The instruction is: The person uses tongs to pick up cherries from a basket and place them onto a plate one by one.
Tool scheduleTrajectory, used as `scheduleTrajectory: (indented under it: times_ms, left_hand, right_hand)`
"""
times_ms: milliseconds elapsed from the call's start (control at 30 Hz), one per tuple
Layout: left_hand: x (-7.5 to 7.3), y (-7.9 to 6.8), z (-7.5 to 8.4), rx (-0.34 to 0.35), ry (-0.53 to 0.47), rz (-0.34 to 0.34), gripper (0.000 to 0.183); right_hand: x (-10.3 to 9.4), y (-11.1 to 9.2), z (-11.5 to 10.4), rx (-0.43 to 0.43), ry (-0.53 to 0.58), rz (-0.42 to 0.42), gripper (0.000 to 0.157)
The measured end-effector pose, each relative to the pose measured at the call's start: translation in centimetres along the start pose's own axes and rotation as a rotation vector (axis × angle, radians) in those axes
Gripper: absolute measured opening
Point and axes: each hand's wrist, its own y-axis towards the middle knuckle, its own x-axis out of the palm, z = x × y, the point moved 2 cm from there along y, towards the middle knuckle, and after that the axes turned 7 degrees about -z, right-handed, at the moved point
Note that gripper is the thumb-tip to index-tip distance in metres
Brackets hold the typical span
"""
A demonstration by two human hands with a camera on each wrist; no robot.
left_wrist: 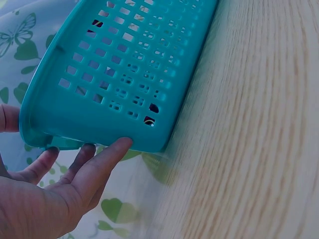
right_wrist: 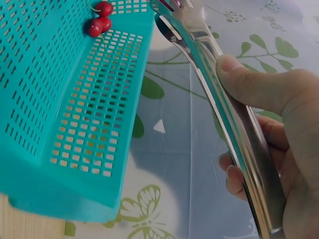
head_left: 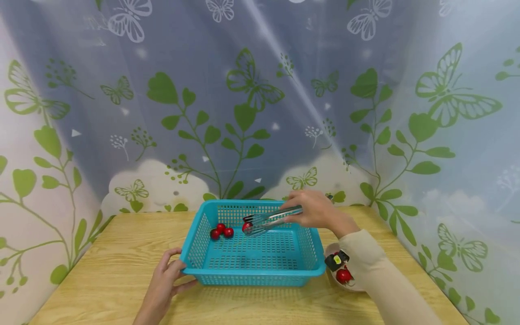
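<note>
My left hand (head_left: 164, 282) grips the front left corner of a blue plastic basket (head_left: 252, 272). In the left wrist view its fingers (left_wrist: 107, 162) lie against the basket's outer side and under the rim. My right hand (head_left: 314, 210) holds metal tongs (right_wrist: 227, 119) over the basket, thumb on one arm and fingers around the other. A red cherry (head_left: 246, 227) sits at the tongs' tips, above the basket floor; the tips are cut off in the right wrist view. Inside the basket, 3 cherries (right_wrist: 102, 25) lie together near the left wall; stems show on them.
Partly hidden by the right forearm, a pale bowl (head_left: 355, 289) stands right of the basket. It holds a red fruit (head_left: 344, 276) and dark pieces (head_left: 332, 262) with a yellow patch. A wooden table (head_left: 101, 280) lies beneath; a butterfly-patterned curtain (head_left: 195, 104) hangs behind and beside it.
</note>
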Motion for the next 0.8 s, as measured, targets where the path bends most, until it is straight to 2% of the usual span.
scheduleTrajectory:
  times_ms: [400, 800]
  left_hand:
    - [-0.2, 0.0, 0.0, -0.012, -0.001, 0.012, 0.047]
    - [-0.1, 0.0, -0.1, 0.003, 0.0, -0.005, 0.045]
  right_hand:
    - [-1.2, -1.7, 0.7, 0.01, 0.014, 0.033, 0.028]
    - [-2.3, -4.2, 1.4, 0.005, 0.031, 0.079, 0.03]
